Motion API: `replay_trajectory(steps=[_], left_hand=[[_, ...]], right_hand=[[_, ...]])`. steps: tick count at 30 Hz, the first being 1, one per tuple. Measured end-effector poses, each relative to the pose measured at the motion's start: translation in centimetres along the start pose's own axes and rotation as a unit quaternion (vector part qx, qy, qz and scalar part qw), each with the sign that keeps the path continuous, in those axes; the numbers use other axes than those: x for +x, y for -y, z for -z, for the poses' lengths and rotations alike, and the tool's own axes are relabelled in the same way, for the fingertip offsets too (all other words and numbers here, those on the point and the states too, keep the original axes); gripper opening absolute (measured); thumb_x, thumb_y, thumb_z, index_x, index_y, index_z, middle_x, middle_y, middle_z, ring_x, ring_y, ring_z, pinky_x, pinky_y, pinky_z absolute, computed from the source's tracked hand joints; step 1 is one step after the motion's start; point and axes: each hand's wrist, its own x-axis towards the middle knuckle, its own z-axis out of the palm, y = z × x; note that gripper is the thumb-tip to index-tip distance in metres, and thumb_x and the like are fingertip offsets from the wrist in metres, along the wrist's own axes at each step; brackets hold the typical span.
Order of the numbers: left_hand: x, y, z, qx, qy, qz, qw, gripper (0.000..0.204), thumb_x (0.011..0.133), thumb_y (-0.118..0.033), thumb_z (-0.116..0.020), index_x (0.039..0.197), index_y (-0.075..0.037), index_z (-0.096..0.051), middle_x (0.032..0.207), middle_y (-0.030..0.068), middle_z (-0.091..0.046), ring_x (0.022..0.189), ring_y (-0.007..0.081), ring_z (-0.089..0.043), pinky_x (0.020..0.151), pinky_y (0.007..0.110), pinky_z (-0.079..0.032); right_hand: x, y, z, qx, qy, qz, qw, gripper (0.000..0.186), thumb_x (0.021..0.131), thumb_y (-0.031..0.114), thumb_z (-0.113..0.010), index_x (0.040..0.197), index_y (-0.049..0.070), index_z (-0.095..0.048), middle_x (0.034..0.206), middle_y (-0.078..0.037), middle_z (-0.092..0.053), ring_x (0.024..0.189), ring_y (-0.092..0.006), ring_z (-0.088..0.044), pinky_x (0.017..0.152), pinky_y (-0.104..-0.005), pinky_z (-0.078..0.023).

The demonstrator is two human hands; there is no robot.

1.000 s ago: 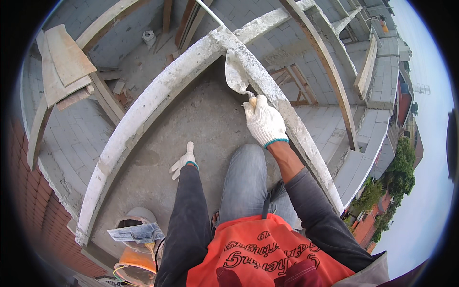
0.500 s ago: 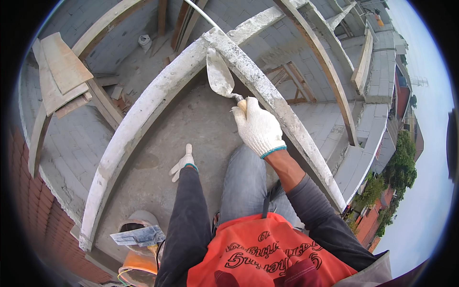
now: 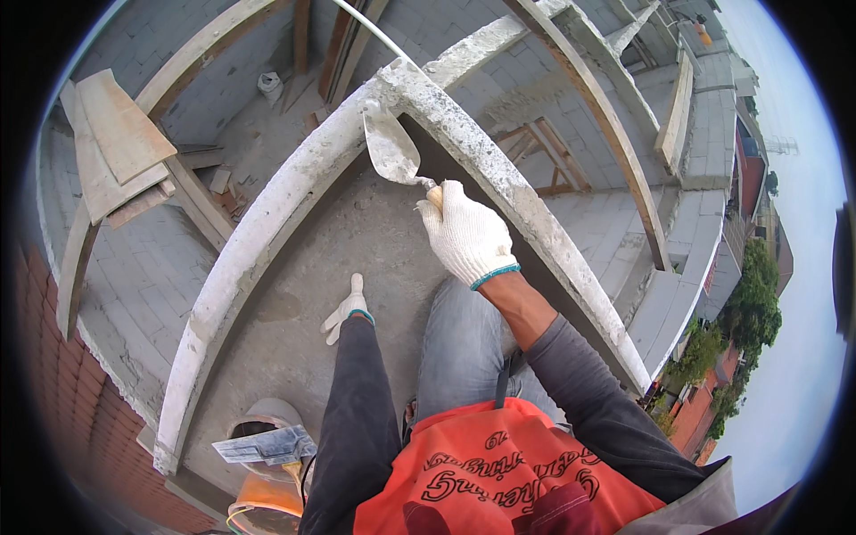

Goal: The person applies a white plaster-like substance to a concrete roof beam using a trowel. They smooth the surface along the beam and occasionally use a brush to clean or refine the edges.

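My right hand (image 3: 468, 232), in a white knitted glove with a teal cuff, is closed round the wooden handle of a trowel (image 3: 392, 153). The trowel's pale, mortar-smeared blade points up and left, its tip at the inner part of the left concrete beam (image 3: 259, 227) near the corner. There that beam meets the right concrete beam (image 3: 526, 201). Gloved likewise, my left hand (image 3: 346, 308) is held lower over the grey concrete surface (image 3: 294, 357), fingers spread and nothing in them. Whether it touches that surface I cannot tell.
A flat plastering trowel (image 3: 263, 446) lies across a bucket (image 3: 272, 413) at lower left, beside an orange bucket (image 3: 267, 493). Planks (image 3: 120, 134) rest on timber at far left. Timber props (image 3: 615, 134) stand beyond the right beam. A pale pole (image 3: 379, 31) reaches the corner.
My right hand has shifted slightly left with the trowel, whose tip moved from the corner onto the left beam. My left hand stays spread and nearly in place.
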Motion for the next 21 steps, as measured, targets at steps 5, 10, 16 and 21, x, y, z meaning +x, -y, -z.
replay_trajectory(steps=[5,10,16,21], left_hand=[[-0.9,0.1,0.3,-0.011,-0.005,0.004,1.000,0.193,0.040,-0.101,-0.087,0.174,0.007,0.000,0.182,0.0349,-0.002,0.168,0.0522,-0.012,0.133,0.064,-0.026],[-2.4,-0.2,1.8,0.006,0.047,-0.023,0.999,0.194,0.043,-0.098,-0.089,0.173,0.010,0.006,0.181,0.0380,0.007,0.169,0.0533,-0.007,0.134,0.064,-0.023],[-2.6,-0.8,2.3,0.014,0.030,-0.002,0.999,0.194,0.044,-0.097,-0.090,0.173,0.010,0.009,0.181,0.0385,0.008,0.170,0.0518,-0.006,0.135,0.058,-0.024],[-4.7,-0.4,3.2,0.024,0.069,-0.029,0.997,0.194,0.045,-0.100,-0.087,0.172,0.011,0.010,0.180,0.0388,0.012,0.170,0.0520,-0.004,0.135,0.059,-0.022]], right_hand=[[-0.8,-0.9,0.7,0.004,0.023,-0.030,0.999,0.037,0.110,0.041,-0.065,0.112,0.004,-0.059,0.079,-0.025,-0.075,0.075,-0.0456,-0.077,0.066,-0.0555,-0.060],[-0.5,-1.1,0.8,-0.013,0.015,-0.056,0.998,0.038,0.111,0.040,-0.064,0.113,0.001,-0.059,0.083,-0.025,-0.076,0.082,-0.0460,-0.078,0.071,-0.0551,-0.061],[-1.1,-0.3,2.2,0.014,0.011,-0.049,0.999,0.039,0.110,0.041,-0.065,0.111,0.002,-0.060,0.082,-0.025,-0.076,0.079,-0.0455,-0.078,0.070,-0.0565,-0.061],[-2.2,-7.6,-0.4,-0.011,0.002,-0.147,0.989,0.037,0.111,0.040,-0.064,0.111,0.003,-0.060,0.079,-0.025,-0.075,0.077,-0.0460,-0.078,0.070,-0.0568,-0.061]])
